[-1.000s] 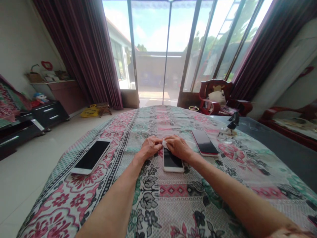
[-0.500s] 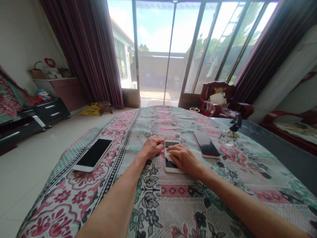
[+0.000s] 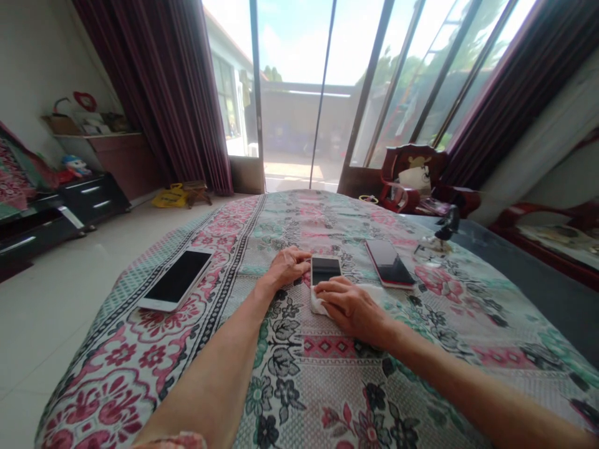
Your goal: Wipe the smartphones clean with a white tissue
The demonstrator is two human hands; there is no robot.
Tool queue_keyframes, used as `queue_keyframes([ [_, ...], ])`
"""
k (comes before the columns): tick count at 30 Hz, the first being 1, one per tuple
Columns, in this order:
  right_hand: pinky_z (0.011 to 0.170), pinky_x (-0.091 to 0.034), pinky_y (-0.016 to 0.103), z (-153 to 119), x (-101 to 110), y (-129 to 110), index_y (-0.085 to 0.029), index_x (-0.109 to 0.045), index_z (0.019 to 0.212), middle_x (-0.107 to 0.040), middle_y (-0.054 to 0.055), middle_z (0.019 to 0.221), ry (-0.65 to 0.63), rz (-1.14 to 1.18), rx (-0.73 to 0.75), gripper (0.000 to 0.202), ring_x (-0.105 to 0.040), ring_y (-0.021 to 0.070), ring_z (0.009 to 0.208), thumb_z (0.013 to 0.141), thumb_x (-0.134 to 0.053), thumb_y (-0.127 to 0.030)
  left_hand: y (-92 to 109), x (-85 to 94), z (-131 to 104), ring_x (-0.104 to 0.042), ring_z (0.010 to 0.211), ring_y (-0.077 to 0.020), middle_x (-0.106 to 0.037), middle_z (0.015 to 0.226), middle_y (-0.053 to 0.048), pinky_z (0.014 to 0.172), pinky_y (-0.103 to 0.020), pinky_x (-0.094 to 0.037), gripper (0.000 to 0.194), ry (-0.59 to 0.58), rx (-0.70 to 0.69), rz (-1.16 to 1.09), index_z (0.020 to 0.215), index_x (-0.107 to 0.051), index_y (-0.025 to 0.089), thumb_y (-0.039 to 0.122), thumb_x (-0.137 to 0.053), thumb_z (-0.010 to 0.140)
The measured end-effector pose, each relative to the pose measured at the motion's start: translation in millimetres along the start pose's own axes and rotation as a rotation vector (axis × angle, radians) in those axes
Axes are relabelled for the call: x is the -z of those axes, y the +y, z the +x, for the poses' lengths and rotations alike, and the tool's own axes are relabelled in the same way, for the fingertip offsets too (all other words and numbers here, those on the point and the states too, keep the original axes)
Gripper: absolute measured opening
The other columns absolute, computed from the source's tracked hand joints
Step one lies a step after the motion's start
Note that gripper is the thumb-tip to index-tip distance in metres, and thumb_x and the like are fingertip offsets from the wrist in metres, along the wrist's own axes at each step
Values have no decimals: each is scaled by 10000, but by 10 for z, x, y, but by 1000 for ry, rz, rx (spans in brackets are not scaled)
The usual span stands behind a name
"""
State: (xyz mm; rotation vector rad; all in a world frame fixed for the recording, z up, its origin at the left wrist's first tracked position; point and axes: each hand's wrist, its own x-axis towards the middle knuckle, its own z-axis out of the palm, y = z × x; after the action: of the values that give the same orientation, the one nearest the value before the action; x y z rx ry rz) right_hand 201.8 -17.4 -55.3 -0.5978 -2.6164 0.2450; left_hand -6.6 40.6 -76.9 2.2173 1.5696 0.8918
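Observation:
A white-framed smartphone (image 3: pixel 326 269) with a dark screen lies face up on the table in front of me. My left hand (image 3: pixel 287 265) rests on the cloth at its left side, fingers bent, the tips at the phone's upper left edge. Under my right hand (image 3: pixel 352 304) a white tissue (image 3: pixel 319 305) is pressed onto the phone's lower part. The fingers are together over the tissue, and some of it shows beyond the knuckles. The phone's lower right is hidden by this hand.
A larger white phone (image 3: pixel 180 280) lies to the left, and a dark phone with a red edge (image 3: pixel 389 265) to the right. Beyond that one stands a small black object on a clear base (image 3: pixel 442 234). A patterned cloth (image 3: pixel 299 212) covers the rounded table.
My right hand and the tissue have slid down the phone toward me, uncovering more of the upper screen. My left hand stays by the phone's edge. The view has tilted slightly.

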Motion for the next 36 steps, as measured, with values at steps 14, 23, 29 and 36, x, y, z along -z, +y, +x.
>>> queue_keyframes([
  [14, 880, -449, 330, 11, -50, -106, -209, -662, 937, -665, 29, 1050, -16, 63, 60, 241, -558, 155, 933, 916, -424, -177, 17, -5, -4, -613, 811, -146, -660, 909, -35, 800, -236, -470, 310, 11, 48, -4, 1059, -698, 202, 261, -594, 773],
  [23, 851, -471, 298, -163, 138, 13, -248, -692, 881, -675, -5, 1031, -22, 106, -7, 224, -592, 130, 922, 879, -485, -163, 39, -23, -1, -615, 815, -159, -660, 885, -42, 785, -251, -469, 307, 5, 60, 16, 1042, -708, 215, 311, -617, 765],
  [29, 846, -467, 337, -231, 172, 66, -253, -706, 841, -694, -6, 986, 64, 36, -128, 200, -613, 144, 875, 852, -519, -182, 84, -29, 7, -617, 817, -162, -662, 883, -37, 772, -245, -464, 287, 8, 50, 52, 1018, -717, 224, 291, -620, 756],
  [36, 863, -486, 327, -230, 58, 64, -224, -710, 896, -673, 35, 1024, 123, 101, -159, 208, -601, 154, 946, 862, -508, -193, 98, -44, 23, -616, 788, -161, -666, 870, -49, 756, -242, -465, 316, 41, 70, 67, 1038, -708, 181, 242, -586, 752],
])
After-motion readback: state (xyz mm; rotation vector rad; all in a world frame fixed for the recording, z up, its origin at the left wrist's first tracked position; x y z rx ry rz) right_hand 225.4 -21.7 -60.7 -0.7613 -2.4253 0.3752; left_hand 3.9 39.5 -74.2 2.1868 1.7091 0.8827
